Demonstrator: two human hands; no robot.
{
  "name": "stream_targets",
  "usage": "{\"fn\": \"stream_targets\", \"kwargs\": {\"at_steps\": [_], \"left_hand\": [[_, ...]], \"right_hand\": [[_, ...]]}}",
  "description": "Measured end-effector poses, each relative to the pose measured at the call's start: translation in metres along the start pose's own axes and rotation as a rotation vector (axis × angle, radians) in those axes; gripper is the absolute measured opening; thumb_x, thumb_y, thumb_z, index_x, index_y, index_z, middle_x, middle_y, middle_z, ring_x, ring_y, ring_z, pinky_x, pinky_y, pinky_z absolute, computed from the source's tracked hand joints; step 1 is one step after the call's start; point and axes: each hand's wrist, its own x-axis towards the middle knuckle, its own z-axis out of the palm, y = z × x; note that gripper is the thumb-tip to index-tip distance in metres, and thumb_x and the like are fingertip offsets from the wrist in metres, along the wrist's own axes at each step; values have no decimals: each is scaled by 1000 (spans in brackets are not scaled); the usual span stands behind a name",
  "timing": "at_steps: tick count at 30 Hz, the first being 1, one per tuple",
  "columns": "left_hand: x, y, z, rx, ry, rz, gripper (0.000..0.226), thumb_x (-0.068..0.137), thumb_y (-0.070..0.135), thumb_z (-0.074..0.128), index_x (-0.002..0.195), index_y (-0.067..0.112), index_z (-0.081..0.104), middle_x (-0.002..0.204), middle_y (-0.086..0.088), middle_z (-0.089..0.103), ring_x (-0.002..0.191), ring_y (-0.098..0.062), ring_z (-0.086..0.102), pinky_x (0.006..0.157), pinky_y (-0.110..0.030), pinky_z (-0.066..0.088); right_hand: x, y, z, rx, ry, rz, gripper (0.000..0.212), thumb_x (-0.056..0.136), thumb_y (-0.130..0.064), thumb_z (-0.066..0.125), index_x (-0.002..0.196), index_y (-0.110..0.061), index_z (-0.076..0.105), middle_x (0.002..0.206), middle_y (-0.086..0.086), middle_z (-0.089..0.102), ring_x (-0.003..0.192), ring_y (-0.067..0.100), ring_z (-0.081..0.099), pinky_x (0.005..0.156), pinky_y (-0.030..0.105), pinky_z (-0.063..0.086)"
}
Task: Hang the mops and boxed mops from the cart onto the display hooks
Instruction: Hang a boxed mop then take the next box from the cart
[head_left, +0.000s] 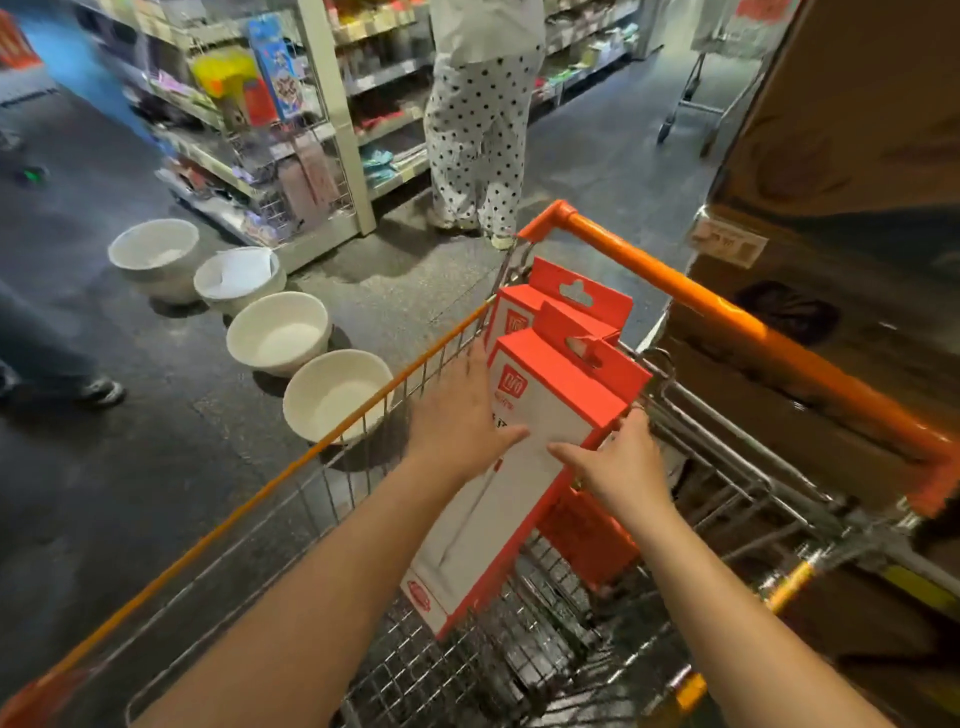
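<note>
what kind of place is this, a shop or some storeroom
Most likely a retail store aisle. Stocked shelves of packaged goods line the walkway, a wire shopping cart holds red-and-white hang-tab boxes, and white basins sit in a row on the floor.

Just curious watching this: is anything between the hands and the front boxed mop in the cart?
Nothing visible. The left hand lies on the front box and the right hand grips its right edge. A second box stands behind it, not in front, and nothing covers the cart from above.
</note>
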Motion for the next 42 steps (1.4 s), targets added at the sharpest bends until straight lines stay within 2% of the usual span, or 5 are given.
{"fn": "stream_targets", "kwargs": {"at_steps": [16, 22, 34, 38, 42], "left_hand": [[5, -43, 21, -551, 0, 22, 112, 56, 49, 86, 146, 32, 21, 131, 7, 53, 121, -16, 52, 97, -49, 47], [-37, -38, -12, -753, 203, -143, 76, 58, 23, 91, 116, 39, 45, 108, 18, 60, 101, -3, 58, 77, -21, 50], [-151, 30, -84, -1104, 694, -262, 40, 66, -16, 75, 83, 19, 62, 67, 17, 72, 65, 3, 67, 59, -14, 52], [-183, 54, -104, -1134, 910, -256, 34, 46, 8, 86, 71, 26, 74, 79, 2, 76, 77, -18, 73, 69, -35, 59], [-218, 73, -132, -1187, 1139, -240, 57, 39, 24, 87, 92, 15, 69, 99, -17, 73, 94, -39, 69, 81, -52, 56]], "right_hand": [[-6, -5, 33, 364, 17, -45, 80, 47, -30, 91, 115, -21, 49, 107, -3, 64, 99, 16, 62, 78, 31, 52], [-19, -37, 15, 430, -113, -199, 91, 35, -46, 88, 116, -31, 49, 110, -8, 65, 104, 17, 63, 91, 46, 52], [-65, -117, -81, 579, -570, -626, 71, 27, -42, 88, 91, -48, 56, 100, -15, 68, 97, 9, 66, 86, 44, 55], [-83, -137, -100, 682, -753, -713, 69, 51, -5, 90, 108, -29, 59, 104, -5, 69, 99, 14, 67, 77, 32, 57], [-106, -169, -108, 738, -930, -818, 75, 58, -7, 88, 124, -19, 54, 111, -1, 67, 98, 11, 67, 71, 26, 58]]}}
